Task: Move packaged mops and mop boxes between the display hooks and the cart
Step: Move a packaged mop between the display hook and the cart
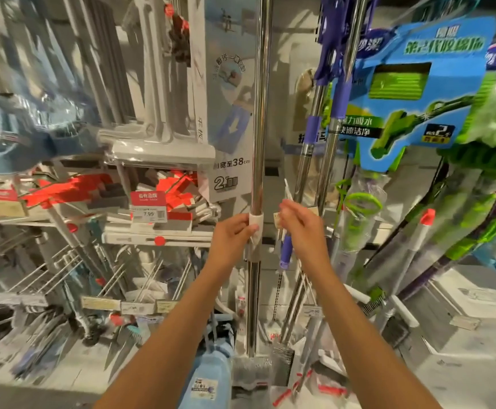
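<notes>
Store display hooks (pixel 63 267) crowd ahead; the upright chrome mop pole (pixel 258 143) stands vertical, dead centre. My left hand (pixel 232 234) grips its white collar (pixel 255 221); my right hand (pixel 299 228), loosely curled, hovers just right of it.

Two hands (pixel 235 231); one blue mop card (pixel 418 93); one price tag (pixel 148 206)

Shop aisle: hung mops (pixel 421 107), price tag (pixel 148 206)
</notes>
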{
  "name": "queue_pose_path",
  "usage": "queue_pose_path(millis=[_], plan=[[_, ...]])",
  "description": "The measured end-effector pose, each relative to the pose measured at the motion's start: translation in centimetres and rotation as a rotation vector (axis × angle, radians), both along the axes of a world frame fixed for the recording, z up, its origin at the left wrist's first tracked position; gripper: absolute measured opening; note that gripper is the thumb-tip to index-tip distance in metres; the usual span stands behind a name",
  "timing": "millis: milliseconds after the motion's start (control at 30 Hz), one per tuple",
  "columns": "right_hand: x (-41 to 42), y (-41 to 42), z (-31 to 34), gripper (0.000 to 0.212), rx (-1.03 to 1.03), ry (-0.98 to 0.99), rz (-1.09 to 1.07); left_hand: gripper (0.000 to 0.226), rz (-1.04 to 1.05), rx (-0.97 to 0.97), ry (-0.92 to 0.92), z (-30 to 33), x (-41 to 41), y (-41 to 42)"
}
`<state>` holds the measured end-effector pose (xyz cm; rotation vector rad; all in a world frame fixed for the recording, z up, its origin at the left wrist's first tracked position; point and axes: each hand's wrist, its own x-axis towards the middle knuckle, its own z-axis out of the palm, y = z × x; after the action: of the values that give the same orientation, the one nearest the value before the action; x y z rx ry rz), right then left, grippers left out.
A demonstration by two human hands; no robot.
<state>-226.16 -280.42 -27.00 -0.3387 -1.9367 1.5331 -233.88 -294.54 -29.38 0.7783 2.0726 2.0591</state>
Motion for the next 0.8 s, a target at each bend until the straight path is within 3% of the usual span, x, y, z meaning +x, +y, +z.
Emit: queue_pose_path(millis=[133,300,400,500,567,800], plan=[[-3.0,0.2,2.6,0.044,0.142,-0.009,0.051,0.017,-0.008,-0.06,-0.022,-2.3,-1.8,1.7],[-6.2,0.9,2.6,0.011,0.233,0.026,0.047,0.018,0.004,-0.192,0.024,-5.1,-3.8,3.0],[-7.5,1.7,1.9,0.014,0.253,-0.039,0.062,0.017,-0.006,-0.216,-0.02,-6.3,-4.3,3.5],[-8.4,2.4,1.6,0.019,0.397,-0.149,0.035,0.017,-0.016,-0.233,-0.051,-7.0,-5.3,4.2],[-8.8,2.7,2.0,0.021,0.447,-0.171,0.013,0.03,-0.022,-0.171,-0.075,-6.5,-6.0,4.6],[-10.4,3.3,4.5,0.031,0.54,-0.184,-0.033,0.028,0.038,-0.037,-0.051,-4.6,-8.0,6.1]])
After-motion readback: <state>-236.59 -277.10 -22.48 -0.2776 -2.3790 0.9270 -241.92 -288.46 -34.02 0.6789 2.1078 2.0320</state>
